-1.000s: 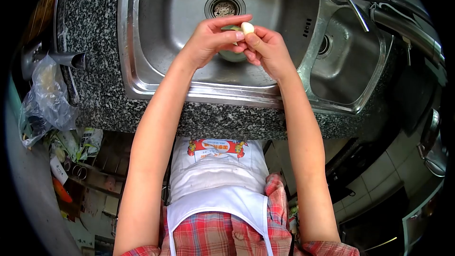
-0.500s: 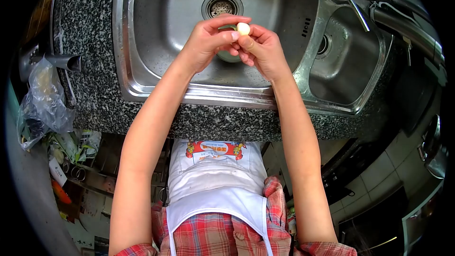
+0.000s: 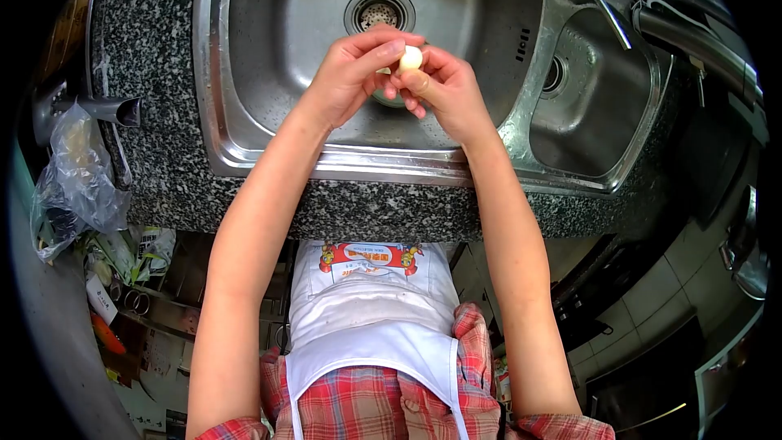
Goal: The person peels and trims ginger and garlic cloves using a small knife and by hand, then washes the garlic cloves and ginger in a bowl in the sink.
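Creamy-white rounded piece [image 3: 411, 57] is sitting over the sink basin [image 3: 456, 8], left hand [image 3: 352, 72] and right hand [image 3: 450, 91] both pinching it. Bare rounded end is facing away from the body; grip is hiding the rest, can't tell long axis.

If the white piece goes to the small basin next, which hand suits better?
Right, I'd judge. The right hand has its thumb at the white piece and sits nearer the small basin; the left hand is on the far side.
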A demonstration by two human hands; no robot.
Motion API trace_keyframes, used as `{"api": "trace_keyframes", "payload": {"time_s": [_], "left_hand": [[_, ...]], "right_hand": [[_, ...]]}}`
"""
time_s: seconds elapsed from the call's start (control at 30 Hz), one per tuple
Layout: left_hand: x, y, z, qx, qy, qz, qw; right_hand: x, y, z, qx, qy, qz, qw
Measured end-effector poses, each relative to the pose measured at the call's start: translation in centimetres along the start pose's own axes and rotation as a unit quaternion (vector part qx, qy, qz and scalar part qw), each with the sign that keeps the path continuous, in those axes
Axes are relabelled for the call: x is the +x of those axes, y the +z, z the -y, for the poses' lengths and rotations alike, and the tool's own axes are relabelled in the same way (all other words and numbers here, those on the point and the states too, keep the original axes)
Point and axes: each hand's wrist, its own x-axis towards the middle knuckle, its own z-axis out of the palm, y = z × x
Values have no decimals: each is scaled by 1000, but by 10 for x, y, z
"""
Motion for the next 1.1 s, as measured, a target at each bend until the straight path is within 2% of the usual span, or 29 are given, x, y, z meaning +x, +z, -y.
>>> {"api": "trace_keyframes", "payload": {"time_s": [0.07,0.17,0.23,0.33,0.4,0.5,0.63,0.7,0.73,0.8,0.9,1.03,1.1], "left_hand": [[-1,2,-1,-20,2,-2,1000],[-1,-1,0,36,-7,39,999],[1,-2,0,104,12,12,994],[5,-6,5,96,43,-3,994],[7,-6,6,107,56,-30,992],[10,-2,6,125,63,-76,987],[12,-4,6,168,62,-108,978],[10,-4,5,139,44,-132,980],[9,-4,4,110,27,-156,981],[7,-1,2,131,20,-156,979],[8,-3,2,154,15,-144,977],[9,-7,1,169,2,-112,979],[9,-5,1,172,-4,-110,979]], "right_hand": [[-1,-3,-1,21,-3,-3,1000],[-1,-3,-1,48,0,-6,999],[-1,-3,-2,53,5,-7,999],[2,-3,-4,99,10,-19,995],[5,-1,-6,40,-21,-50,998],[7,4,-6,2,8,-105,994],[8,0,-6,-57,-8,-157,986],[7,1,-2,-19,-102,-178,978],[9,0,-4,-19,-102,-179,978],[16,-4,-12,-105,-120,-165,973],[16,-7,-16,-151,-110,-170,968],[14,-6,-11,-124,-80,-188,971],[13,-8,-13,-169,-76,-200,962]]}}
